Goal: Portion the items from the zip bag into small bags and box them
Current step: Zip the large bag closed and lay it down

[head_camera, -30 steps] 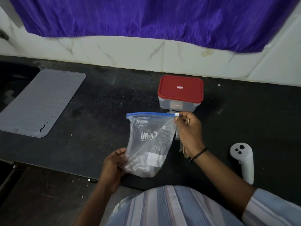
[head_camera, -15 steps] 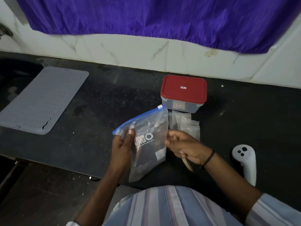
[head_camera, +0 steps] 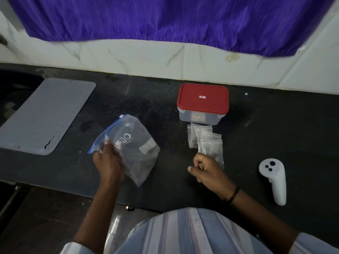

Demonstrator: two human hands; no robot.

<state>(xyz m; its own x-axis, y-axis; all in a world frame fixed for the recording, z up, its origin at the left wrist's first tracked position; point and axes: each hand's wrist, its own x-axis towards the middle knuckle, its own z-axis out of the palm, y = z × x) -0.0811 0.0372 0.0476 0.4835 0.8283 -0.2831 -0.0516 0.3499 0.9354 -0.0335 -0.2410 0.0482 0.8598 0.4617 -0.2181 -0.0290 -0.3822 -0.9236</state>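
Observation:
My left hand (head_camera: 107, 160) grips the clear zip bag (head_camera: 135, 149) by its blue-edged top; the bag lies tilted on the black counter, left of centre. My right hand (head_camera: 205, 167) is curled at the near edge of a pile of small clear bags (head_camera: 207, 140), fingers pinched together; whether it holds one of them I cannot tell. Behind the pile stands a clear box with a red lid (head_camera: 202, 99), closed. What the zip bag contains is not visible.
A grey ribbed mat (head_camera: 45, 114) lies at the left of the black counter (head_camera: 165, 180). A white hand controller (head_camera: 274, 178) rests at the right. A white tiled wall and a purple curtain (head_camera: 165, 19) close off the back.
My right hand let go of the zip bag's slider and moved right to the small bags. My left hand shifted to the bag's top and lowered it leftwards onto the counter.

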